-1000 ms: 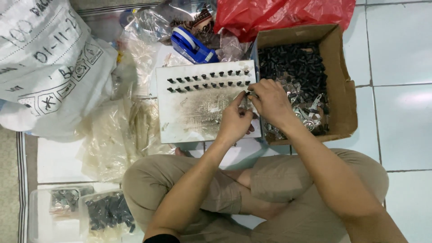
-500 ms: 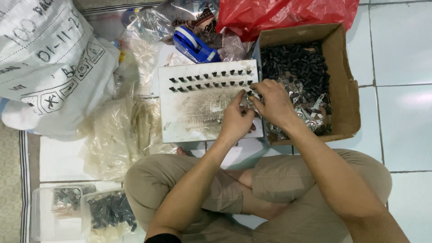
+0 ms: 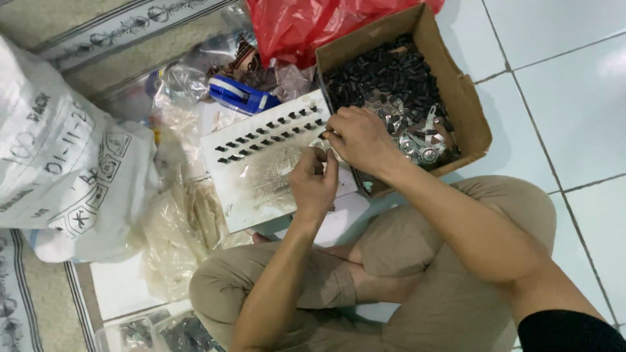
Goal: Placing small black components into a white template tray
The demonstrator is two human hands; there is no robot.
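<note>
A white board [image 3: 261, 176] with two rows of small black caps stuck in it lies tilted in front of me. My left hand [image 3: 313, 182] pinches a small shiny metal part over the board's right edge. My right hand [image 3: 358, 140] meets it there, fingers closed on a small dark piece against that same part. To the right of both hands a cardboard box [image 3: 456, 85] holds many black caps and a heap of silvery metal parts [image 3: 417, 140].
A large white sack [image 3: 59, 169] lies at the left, clear plastic bags [image 3: 182, 228] beside it. A blue tape dispenser [image 3: 241, 96] and a red plastic bag [image 3: 300, 23] sit behind the board. My crossed legs [image 3: 404, 287] fill the foreground on white floor tiles.
The view has tilted and shifted, so the board and box sit at an angle. Both hands stay together at the board's right edge, working the small part.
</note>
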